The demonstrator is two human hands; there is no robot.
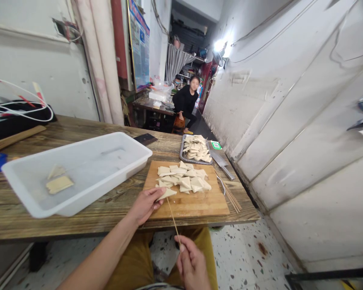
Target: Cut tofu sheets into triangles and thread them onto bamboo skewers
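Observation:
My left hand (pixel 145 204) pinches a folded triangle of tofu sheet (pixel 167 193) just over the near left part of the wooden cutting board (pixel 196 207). Lower down, in front of the table edge, my right hand (pixel 191 259) is closed on the near end of a thin bamboo skewer (pixel 173 217). The skewer's far end meets the edge of the triangle; whether it has pierced it I cannot tell. A pile of cut tofu sheet pieces (pixel 184 177) lies on the board behind my left hand.
Behind the board stands a metal tray (pixel 181 152) heaped with tofu pieces. A cleaver (pixel 222 161) and loose skewers (pixel 231 196) lie to its right. At left, a white plastic tub (pixel 93 193) holds a few pieces. A phone (pixel 145 139) lies behind it. A person (pixel 186 98) sits farther back.

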